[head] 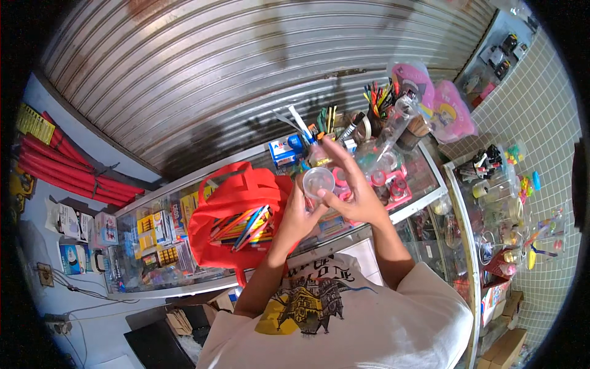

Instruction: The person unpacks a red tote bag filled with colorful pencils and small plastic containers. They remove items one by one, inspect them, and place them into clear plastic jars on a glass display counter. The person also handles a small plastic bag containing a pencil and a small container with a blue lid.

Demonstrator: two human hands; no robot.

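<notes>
A small clear plastic cup (318, 182) is held over the glass counter, its round end towards me. My left hand (298, 213) grips it from the left side. On the right, my right hand (352, 196) touches the cup's edge with its thumb, while its fingers stretch upward, apart from the cup. Left of my hands sits a red fabric bag (205, 246) with its mouth open. Many coloured pencils (246, 226) lie inside it. Pink and red round items (392, 187) rest on the counter beyond my right wrist.
The glass display counter (198, 281) holds boxed goods. Along its back stand a blue-and-white box (285, 151), scissors (288, 122), a black marker (352, 125) and a pen holder (378, 104). A metal roller shutter (230, 83) rises behind. At right is a shelf with jars (502, 182).
</notes>
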